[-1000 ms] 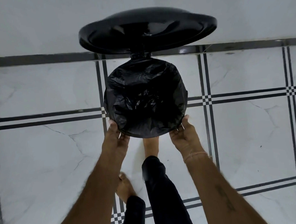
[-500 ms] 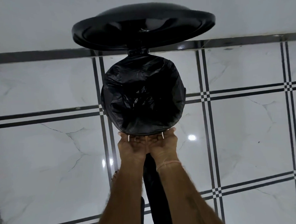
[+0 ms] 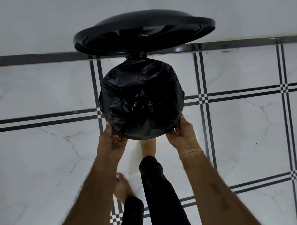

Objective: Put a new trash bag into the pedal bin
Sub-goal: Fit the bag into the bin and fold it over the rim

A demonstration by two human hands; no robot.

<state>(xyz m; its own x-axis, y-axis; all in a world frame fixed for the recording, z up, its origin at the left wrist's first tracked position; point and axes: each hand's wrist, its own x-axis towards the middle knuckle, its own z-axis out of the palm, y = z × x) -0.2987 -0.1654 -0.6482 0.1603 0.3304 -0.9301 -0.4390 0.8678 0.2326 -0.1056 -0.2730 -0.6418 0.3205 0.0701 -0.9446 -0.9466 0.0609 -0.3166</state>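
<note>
The round black pedal bin stands on the tiled floor with its lid [image 3: 144, 29] tipped up and open at the far side. A crinkled black trash bag [image 3: 141, 100] lines the bin and is folded over its rim. My left hand [image 3: 112, 139] grips the bag edge at the near-left of the rim. At the near-right of the rim, my right hand [image 3: 180, 134] holds the bag edge the same way. My bare foot [image 3: 147, 147] reaches under the bin's near edge, where the pedal is hidden.
White marble-look floor tiles [image 3: 45, 166] with black double stripes surround the bin. A pale wall [image 3: 40, 23] rises just behind the lid. My other bare foot [image 3: 122, 187] and dark trouser legs [image 3: 159, 192] are close below the bin.
Half a second ago both hands were together at the near middle of the rim. They have slid apart along the rim to its near-left and near-right.
</note>
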